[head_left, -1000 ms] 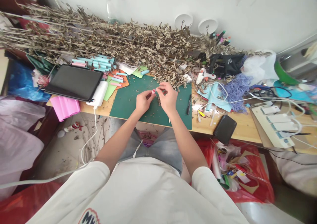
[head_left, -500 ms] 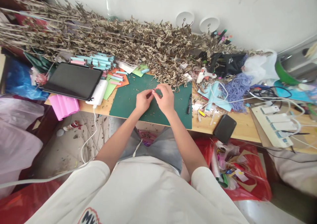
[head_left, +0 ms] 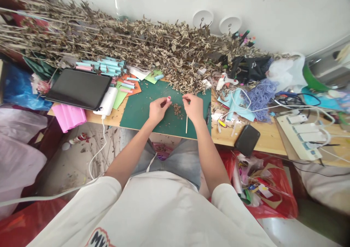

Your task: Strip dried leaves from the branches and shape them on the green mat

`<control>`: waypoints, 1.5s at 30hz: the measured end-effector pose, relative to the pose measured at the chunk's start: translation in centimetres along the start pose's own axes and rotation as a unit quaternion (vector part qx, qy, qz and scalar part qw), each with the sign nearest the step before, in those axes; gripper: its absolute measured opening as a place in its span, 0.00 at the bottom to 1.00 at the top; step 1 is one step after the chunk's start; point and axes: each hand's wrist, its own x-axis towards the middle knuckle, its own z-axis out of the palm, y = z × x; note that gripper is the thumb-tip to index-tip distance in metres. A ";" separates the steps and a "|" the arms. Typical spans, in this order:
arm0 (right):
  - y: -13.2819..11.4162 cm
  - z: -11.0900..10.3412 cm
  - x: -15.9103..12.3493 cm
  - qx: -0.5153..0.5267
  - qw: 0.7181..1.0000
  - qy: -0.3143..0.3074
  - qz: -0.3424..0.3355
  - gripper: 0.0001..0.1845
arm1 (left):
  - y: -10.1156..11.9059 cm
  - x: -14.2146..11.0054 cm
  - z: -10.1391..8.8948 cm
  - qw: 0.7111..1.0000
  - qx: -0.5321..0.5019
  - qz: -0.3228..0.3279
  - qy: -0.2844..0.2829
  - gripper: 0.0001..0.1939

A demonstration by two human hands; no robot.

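Tube (head_left: pixel 168 98), short and pink, pokes from the left hand (head_left: pixel 158 110).

Smooth matt green mat (head_left: pixel 136 112)

green mat (head_left: pixel 136 112), purple yarn (head_left: pixel 261 95), black tablet (head_left: pixel 79 88), pink paper (head_left: pixel 69 117)

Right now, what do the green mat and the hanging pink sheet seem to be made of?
The green mat: probably plastic or rubber, matt, from its flat, evenly coloured, dull face. The pink sheet: perhaps paper or cloth, matt, as it hangs in soft folds; I cannot tell which.
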 end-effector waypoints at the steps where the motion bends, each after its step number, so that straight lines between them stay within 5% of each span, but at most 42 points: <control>1: -0.2 0.2 0.0 -0.015 1.000 -0.021 -0.009 0.11 | 0.0 0.0 0.0 1.000 -0.001 -0.001 -0.001 0.10; 9: -1.6 1.8 -0.1 -0.124 0.984 -0.126 -0.028 0.09 | -0.1 0.0 -0.1 1.000 0.000 0.008 0.000 0.10; 19: -2.8 -0.8 -0.3 0.089 0.995 0.040 -0.031 0.08 | -0.2 0.0 0.1 1.000 -0.009 0.003 -0.001 0.10; 27: -6.4 0.3 0.2 0.132 0.989 0.026 -0.055 0.08 | -0.5 0.1 0.1 1.000 -0.021 0.009 -0.003 0.12; 33: -5.2 2.1 0.4 0.098 0.993 0.007 -0.068 0.07 | -0.4 0.1 0.0 1.000 -0.001 0.017 -0.002 0.13; 45: -4.5 2.2 -0.5 0.006 0.993 -0.008 -0.121 0.04 | -1.2 0.1 0.0 0.999 0.022 0.037 0.003 0.10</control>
